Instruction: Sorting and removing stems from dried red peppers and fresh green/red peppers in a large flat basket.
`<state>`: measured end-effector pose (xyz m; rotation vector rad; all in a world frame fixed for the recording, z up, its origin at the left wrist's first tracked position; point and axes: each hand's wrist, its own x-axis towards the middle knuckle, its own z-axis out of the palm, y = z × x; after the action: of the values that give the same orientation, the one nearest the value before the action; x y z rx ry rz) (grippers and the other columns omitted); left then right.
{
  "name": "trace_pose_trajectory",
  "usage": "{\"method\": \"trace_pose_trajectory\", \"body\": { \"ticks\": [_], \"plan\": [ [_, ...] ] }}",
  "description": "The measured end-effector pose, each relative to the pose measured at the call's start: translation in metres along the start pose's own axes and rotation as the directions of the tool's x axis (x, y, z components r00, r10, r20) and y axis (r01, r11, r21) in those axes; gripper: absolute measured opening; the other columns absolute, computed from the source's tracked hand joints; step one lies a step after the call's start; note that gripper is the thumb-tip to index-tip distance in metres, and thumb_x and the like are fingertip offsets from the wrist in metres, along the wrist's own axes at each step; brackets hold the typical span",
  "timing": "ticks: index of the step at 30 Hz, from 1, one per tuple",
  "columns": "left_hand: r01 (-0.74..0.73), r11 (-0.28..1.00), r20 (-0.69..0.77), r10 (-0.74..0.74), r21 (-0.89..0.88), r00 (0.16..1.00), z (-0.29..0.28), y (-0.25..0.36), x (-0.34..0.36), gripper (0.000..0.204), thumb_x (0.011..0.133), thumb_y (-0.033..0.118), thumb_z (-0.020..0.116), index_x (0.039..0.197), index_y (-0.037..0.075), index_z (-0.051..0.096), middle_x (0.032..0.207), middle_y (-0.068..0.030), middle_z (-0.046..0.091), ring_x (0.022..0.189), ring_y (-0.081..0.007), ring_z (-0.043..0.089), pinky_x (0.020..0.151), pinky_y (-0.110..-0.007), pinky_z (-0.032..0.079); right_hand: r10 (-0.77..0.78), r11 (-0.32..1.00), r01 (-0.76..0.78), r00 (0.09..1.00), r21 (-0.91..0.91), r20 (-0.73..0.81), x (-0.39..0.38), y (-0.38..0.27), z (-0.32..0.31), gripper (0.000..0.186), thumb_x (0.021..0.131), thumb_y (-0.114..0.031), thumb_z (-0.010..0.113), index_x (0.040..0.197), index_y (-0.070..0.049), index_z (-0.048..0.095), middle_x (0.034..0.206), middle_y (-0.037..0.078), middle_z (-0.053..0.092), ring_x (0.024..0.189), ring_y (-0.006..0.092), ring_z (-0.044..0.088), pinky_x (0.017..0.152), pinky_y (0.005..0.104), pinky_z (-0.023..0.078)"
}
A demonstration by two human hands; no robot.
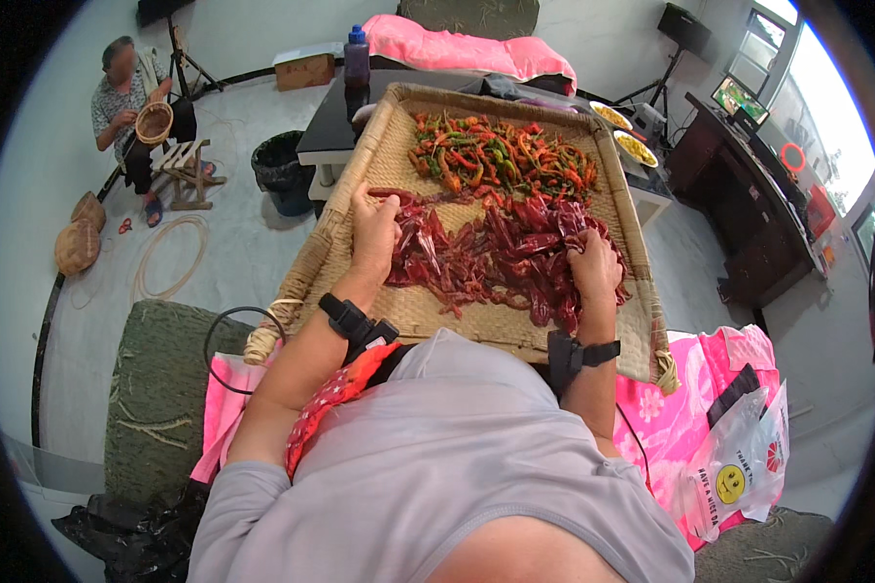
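Observation:
A rectangular woven bamboo tray lies in front of me, tilted slightly in view. Dark red dried chilies are heaped across its middle. Farther back on the same tray is a pile of smaller orange, red and green chilies. At the left edge of the dark heap, my left hand is closed, with a dried chili between thumb and fingers. My right hand rests on the heap's right side, its fingers curled on dark red chilies; the fingertips are partly hidden.
Behind the tray stands a black table with a dark bottle. Two bowls of yellow food, one a white bowl, sit right of the tray. A bin is at left. A seated person holds a small basket.

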<state>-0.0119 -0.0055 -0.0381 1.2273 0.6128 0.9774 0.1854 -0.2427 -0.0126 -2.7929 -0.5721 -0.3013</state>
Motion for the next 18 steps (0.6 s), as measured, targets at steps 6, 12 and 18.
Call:
{"method": "trace_pose_trajectory", "body": {
  "ticks": [6, 12, 18],
  "plan": [
    [-0.005, 0.997, 0.193, -0.009, 0.072, 0.981, 0.003, 0.005, -0.002, 0.035, 0.091, 0.015, 0.054, 0.121, -0.002, 0.045, 0.087, -0.0056, 0.053, 0.055, -0.0081, 0.047, 0.050, -0.023, 0.043, -0.027, 0.983, 0.049, 0.992, 0.179, -0.125, -0.001, 0.009, 0.005, 0.037, 0.079, -0.021, 0.065, 0.114, -0.012, 0.057, 0.110, 0.012, 0.062, 0.102, 0.0333, 0.059, 0.083, 0.0453, 0.046],
    [-0.017, 0.997, 0.517, -0.027, 0.079, 0.855, 0.008, 0.006, -0.005, 0.043, 0.089, 0.024, 0.061, 0.123, 0.001, 0.048, 0.088, -0.0014, 0.056, 0.062, -0.0057, 0.053, 0.051, -0.020, 0.042, -0.309, 0.729, 0.361, 0.932, 0.581, -0.192, -0.012, -0.022, -0.011, 0.029, 0.085, -0.014, 0.062, 0.113, -0.006, 0.059, 0.105, 0.012, 0.065, 0.097, 0.0255, 0.063, 0.082, 0.0344, 0.049],
    [-0.002, 0.996, 0.668, -0.057, 0.087, 0.742, 0.018, 0.018, -0.019, 0.066, 0.087, 0.026, 0.066, 0.139, 0.000, 0.035, 0.103, -0.0084, 0.058, 0.066, -0.0087, 0.058, 0.055, -0.020, 0.047, -0.648, 0.444, 0.366, 0.762, 0.818, 0.011, -0.040, -0.068, -0.006, 0.027, 0.084, -0.004, 0.064, 0.110, 0.000, 0.060, 0.096, 0.010, 0.067, 0.092, 0.0149, 0.062, 0.082, 0.0288, 0.049]
  ]
}}
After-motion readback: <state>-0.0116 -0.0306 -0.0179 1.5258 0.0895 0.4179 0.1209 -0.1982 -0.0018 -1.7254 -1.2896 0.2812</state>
